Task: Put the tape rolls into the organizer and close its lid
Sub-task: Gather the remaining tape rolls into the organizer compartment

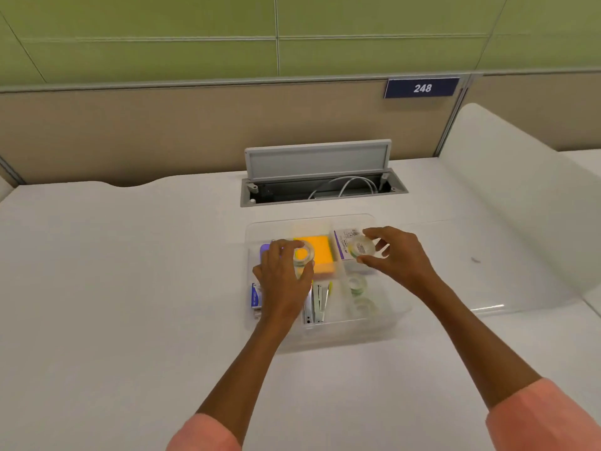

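Note:
A clear plastic organizer (395, 315) stands open on the white desk. Above its middle, my left hand (284, 278) grips a clear tape roll (305, 255), over the orange sticky notes (320, 255). Over the right-hand compartment my right hand (398, 255) holds a second clear tape roll (361, 247) between thumb and fingers. Two more tape rolls (357, 283) (364, 305) lie inside that right compartment. The organizer's clear lid (520, 242) rests to the right, leaning up off the desk.
Staplers (317, 302), a blue box (255, 296) and a white-purple box (341, 245) fill other compartments. Behind the organizer a grey cable hatch (320, 177) stands open with white cables inside. A beige partition with a "248" sign (422, 88) borders the desk.

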A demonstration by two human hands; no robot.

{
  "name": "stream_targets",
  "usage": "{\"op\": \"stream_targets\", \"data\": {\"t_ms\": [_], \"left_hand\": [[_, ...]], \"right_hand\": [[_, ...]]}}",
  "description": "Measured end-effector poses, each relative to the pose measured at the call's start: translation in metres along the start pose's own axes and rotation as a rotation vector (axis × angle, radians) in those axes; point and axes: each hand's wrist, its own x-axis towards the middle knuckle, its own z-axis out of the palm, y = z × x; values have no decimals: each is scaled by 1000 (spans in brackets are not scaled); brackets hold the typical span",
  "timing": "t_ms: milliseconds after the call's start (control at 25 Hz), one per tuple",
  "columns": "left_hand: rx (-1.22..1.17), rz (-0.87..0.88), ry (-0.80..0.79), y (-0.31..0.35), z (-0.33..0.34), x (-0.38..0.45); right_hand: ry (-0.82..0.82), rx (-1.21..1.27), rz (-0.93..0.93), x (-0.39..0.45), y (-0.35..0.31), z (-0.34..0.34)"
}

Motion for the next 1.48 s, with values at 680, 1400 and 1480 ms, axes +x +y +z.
{"op": "stream_targets", "data": {"t_ms": [680,1400,1480], "left_hand": [[-31,14,-175,28,68,-44],[-50,-61,-136,24,67,-45],[-53,-51,-146,24,68,-45]], "right_hand": [[37,-378,-130,-26,66,34],[70,-543,-138,-23,72,46],[83,-453,-120,-24,72,45]]}}
